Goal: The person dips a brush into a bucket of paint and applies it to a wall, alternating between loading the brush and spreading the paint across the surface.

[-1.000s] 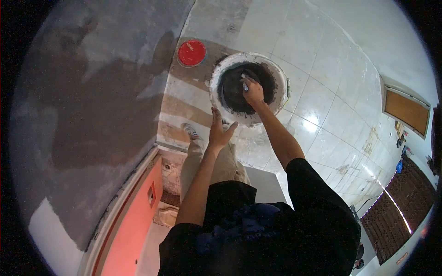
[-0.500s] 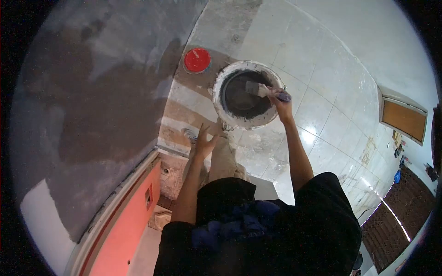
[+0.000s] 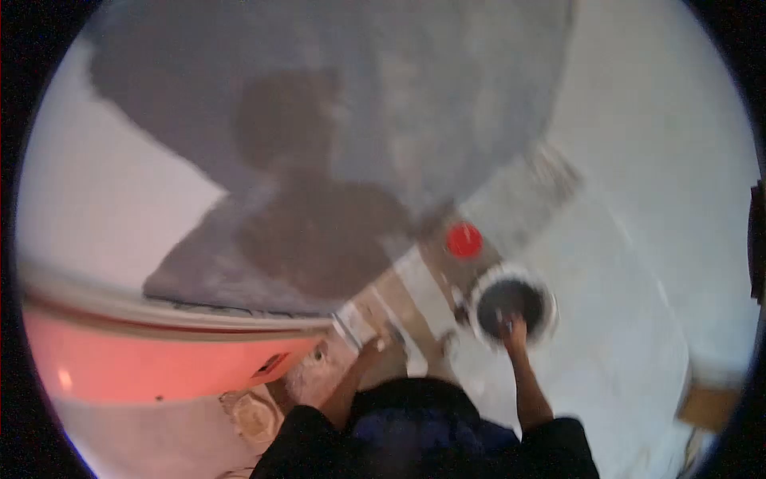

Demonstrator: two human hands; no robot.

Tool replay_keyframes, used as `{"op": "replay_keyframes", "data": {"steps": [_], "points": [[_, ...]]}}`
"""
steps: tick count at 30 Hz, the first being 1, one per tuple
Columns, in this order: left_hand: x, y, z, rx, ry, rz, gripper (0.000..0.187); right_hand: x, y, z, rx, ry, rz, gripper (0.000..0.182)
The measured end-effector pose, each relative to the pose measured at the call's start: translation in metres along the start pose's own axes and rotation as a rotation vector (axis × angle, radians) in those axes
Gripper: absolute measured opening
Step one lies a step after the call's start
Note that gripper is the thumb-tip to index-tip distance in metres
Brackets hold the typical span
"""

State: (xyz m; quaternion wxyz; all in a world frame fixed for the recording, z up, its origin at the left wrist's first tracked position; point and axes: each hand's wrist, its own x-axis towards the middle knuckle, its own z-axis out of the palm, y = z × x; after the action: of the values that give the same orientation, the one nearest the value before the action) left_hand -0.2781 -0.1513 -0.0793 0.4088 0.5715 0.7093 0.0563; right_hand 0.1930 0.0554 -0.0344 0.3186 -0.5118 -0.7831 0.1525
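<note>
My right hand (image 3: 517, 330) is closed round the handle of a paint brush (image 3: 503, 317), whose head points down into the bucket. The round bucket (image 3: 547, 318) has a thick, smeared white rim and holds dark grey paint (image 3: 517, 295). Motion blur hides most of the brush head. My left hand (image 3: 370, 350) is low in front of my body, near my leg and the foot of the wall; its fingers are smeared by blur. Close behind the bucket stands a small container with a red top (image 3: 464, 239).
A wall (image 3: 447, 104), partly coated dark grey with a white part at left, rises ahead, with my shadow on it. At lower left is a pink-orange door or panel (image 3: 159, 367) with a frame. The pale tiled floor (image 3: 614, 343) extends to the right.
My view has swung left towards the wall, so the bucket and red-topped container appear further right and lower. My right hand still holds the brush at the bucket. The left hand's fingers were spread earlier.
</note>
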Motion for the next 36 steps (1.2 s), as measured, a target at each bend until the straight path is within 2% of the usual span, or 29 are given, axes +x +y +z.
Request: {"op": "replay_keyframes", "data": {"steps": [1, 2, 3, 4, 5, 6, 7, 8, 9, 11, 12, 13, 15, 16, 17, 19, 21, 22, 23, 25, 27, 28, 30, 31, 32, 33, 34, 35, 36], "points": [[-0.009, -0.004, 0.008, -0.088, 0.185, -0.125, 0.038, -0.023, 0.039, 0.036, 0.001, -0.099, 0.044, 0.037], [-0.011, -0.002, 0.001, 0.003, 0.142, -0.073, 0.044, 0.011, -0.017, -0.016, 0.186, -0.046, -0.065, 0.040], [-0.011, 0.002, 0.002, 0.099, 0.089, -0.026, 0.051, 0.031, -0.052, -0.036, 0.399, -0.037, 0.159, 0.035], [-0.017, 0.011, -0.005, 0.085, 0.086, -0.068, 0.052, 0.015, -0.008, -0.013, 0.159, -0.176, 0.092, 0.024], [-0.025, 0.021, -0.014, 0.056, 0.095, -0.130, 0.053, 0.028, -0.045, -0.039, 0.324, -0.044, 0.209, 0.014], [-0.033, 0.031, -0.021, 0.034, 0.102, -0.184, 0.054, 0.023, -0.027, -0.036, 0.173, -0.038, 0.104, 0.010], [-0.041, 0.042, -0.023, 0.012, 0.108, -0.222, 0.056, 0.023, -0.017, -0.025, 0.227, -0.014, 0.221, 0.010], [-0.036, 0.033, -0.018, -0.179, 0.135, -0.157, 0.060, 0.028, -0.028, -0.032, 0.493, -0.003, 0.528, 0.012], [-0.029, 0.018, -0.009, -0.369, 0.150, -0.090, 0.065, 0.036, -0.046, -0.042, 0.753, 0.100, 0.840, 0.014], [-0.041, 0.024, -0.026, -0.152, 0.166, 0.086, 0.063, 0.046, -0.083, -0.056, 0.475, 0.163, 0.848, 0.024], [-0.040, 0.024, -0.036, -0.128, 0.173, 0.085, 0.061, 0.044, -0.076, -0.049, 0.455, 0.189, 0.818, 0.026], [-0.038, 0.024, -0.046, -0.105, 0.180, 0.084, 0.059, 0.033, -0.053, -0.034, 0.440, 0.206, 0.716, 0.028], [-0.021, 0.033, -0.060, -0.248, 0.189, -0.094, 0.053, 0.009, -0.001, 0.002, 0.341, 0.209, 0.469, 0.033], [-0.029, 0.049, -0.088, -0.335, 0.227, -0.095, 0.054, -0.001, 0.012, 0.010, 0.268, 0.200, 0.370, 0.035], [-0.025, 0.053, -0.109, -0.396, 0.278, -0.033, 0.054, -0.002, -0.012, -0.001, -0.050, 0.277, 0.176, 0.031], [-0.024, 0.061, -0.149, -0.518, 0.371, 0.090, 0.055, -0.006, -0.013, 0.013, 0.366, 0.513, 0.281, 0.026], [-0.028, 0.073, -0.200, -0.321, 0.554, 0.206, 0.047, -0.014, 0.010, 0.031, 0.788, 0.748, 0.356, 0.022], [-0.029, 0.073, -0.222, -0.285, 0.660, 0.267, 0.043, -0.024, 0.037, 0.041, 0.399, 0.656, 0.494, 0.029], [-0.034, 0.075, -0.247, -0.250, 0.764, 0.325, 0.040, -0.022, 0.030, 0.037, 0.324, 0.657, 0.538, 0.031], [-0.103, 0.126, -0.340, -0.447, 0.643, 0.391, 0.035, -0.005, -0.022, -0.005, 0.444, 0.753, 0.610, 0.037], [-0.144, 0.155, -0.402, -0.218, 0.869, 0.332, 0.037, 0.040, -0.136, -0.077, 0.617, 0.837, 0.574, 0.042], [-0.163, 0.164, -0.433, -0.222, 0.920, 0.423, 0.037, 0.065, -0.181, -0.107, 0.641, 0.841, 0.509, 0.045], [-0.196, 0.172, -0.495, -0.095, 1.031, 0.556, 0.038, 0.128, -0.250, -0.156, 0.499, 0.778, 0.342, 0.016], [-0.211, 0.176, -0.525, 0.036, 1.088, 0.597, 0.038, 0.153, -0.247, -0.170, 0.266, 0.702, 0.196, 0.017], [-0.234, 0.191, -0.555, 0.121, 1.178, 0.609, 0.038, 0.187, -0.289, -0.181, 0.392, 0.757, 0.136, 0.012], [-0.256, 0.206, -0.584, 0.205, 1.268, 0.620, 0.038, 0.216, -0.329, -0.202, 0.200, 0.720, 0.018, 0.014], [-0.270, 0.214, -0.613, 0.191, 1.319, 0.675, 0.041, 0.244, -0.376, -0.223, -0.031, 0.680, 0.034, 0.016], [-0.284, 0.226, -0.643, 0.316, 1.453, 0.734, 0.045, 0.269, -0.416, -0.237, -0.079, 0.677, -0.043, 0.015], [-0.293, 0.236, -0.673, 0.396, 1.562, 0.760, 0.046, 0.300, -0.441, -0.241, 0.201, 0.747, -0.136, 0.014]]}}
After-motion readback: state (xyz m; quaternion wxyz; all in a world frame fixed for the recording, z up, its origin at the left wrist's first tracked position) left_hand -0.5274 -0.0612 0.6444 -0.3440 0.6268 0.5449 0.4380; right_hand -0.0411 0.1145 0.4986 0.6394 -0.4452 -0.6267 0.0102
